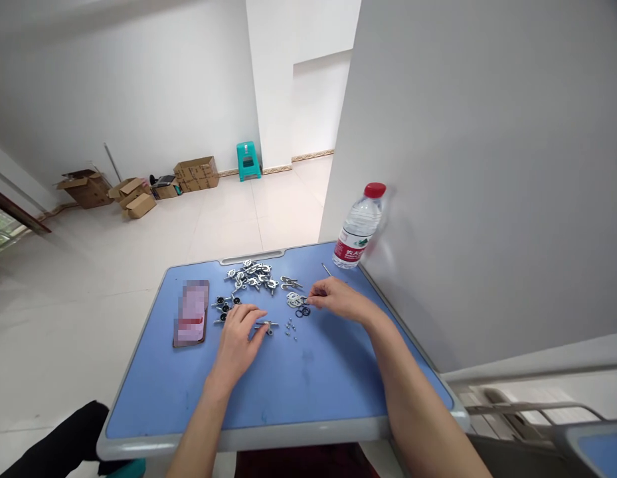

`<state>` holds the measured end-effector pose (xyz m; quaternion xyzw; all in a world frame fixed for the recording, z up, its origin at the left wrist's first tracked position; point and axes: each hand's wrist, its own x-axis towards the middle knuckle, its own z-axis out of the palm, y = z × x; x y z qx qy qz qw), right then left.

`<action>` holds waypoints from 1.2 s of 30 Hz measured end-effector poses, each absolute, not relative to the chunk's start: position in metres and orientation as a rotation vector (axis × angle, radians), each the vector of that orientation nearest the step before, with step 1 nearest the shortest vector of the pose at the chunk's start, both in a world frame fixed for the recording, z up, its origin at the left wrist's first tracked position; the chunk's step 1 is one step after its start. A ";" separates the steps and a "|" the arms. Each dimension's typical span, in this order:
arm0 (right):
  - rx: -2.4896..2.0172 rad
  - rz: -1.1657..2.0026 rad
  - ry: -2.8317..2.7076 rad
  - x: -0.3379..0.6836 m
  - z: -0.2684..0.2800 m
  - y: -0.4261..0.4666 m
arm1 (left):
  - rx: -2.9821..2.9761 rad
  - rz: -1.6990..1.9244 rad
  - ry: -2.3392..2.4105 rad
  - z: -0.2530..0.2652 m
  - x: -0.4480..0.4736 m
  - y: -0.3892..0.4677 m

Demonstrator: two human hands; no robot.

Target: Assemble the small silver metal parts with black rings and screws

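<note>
Head view: on the grey-edged blue tabletop (308,385), the left hand (238,338) curled with its thumb at a small silver metal fitting (269,328); whether it gripped, I couldn't tell. Tiny silver screws (287,334) lay just right of that. The right hand (334,299), apart from the left, had its fingertips together beside thin black rings (299,313) and flat pale gaskets (293,303), their hold unclear to me. Beyond stood a clear plastic red-capped bottle (358,229), then a turquoise plastic stool (248,160).

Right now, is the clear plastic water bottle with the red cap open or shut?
Shut: the round red plastic cap sits on top of the clear plastic water bottle. How tightly it is screwed, I cannot tell.
</note>
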<state>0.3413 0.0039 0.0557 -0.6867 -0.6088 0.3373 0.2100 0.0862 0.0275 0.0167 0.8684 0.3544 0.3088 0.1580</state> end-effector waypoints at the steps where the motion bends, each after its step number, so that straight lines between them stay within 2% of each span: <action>1: -1.963 0.952 -1.717 0.346 0.056 0.004 | 2.475 0.853 1.009 0.016 0.086 0.028; 10: -2.128 0.995 -1.782 0.344 0.053 0.006 | 2.362 0.682 1.061 0.019 0.086 0.029; 19: -2.090 0.733 -1.655 0.341 0.056 0.005 | 2.246 0.690 1.115 0.021 0.085 0.033; 25: -1.835 0.658 -1.666 0.319 0.056 0.004 | 2.153 0.848 1.097 0.021 0.084 0.033; 30: -1.445 0.726 -1.951 0.277 0.049 -0.005 | 2.176 0.947 0.994 0.021 0.085 0.031; 36: -1.409 0.531 -2.023 0.261 0.037 -0.005 | 2.220 1.025 0.930 0.020 0.085 0.030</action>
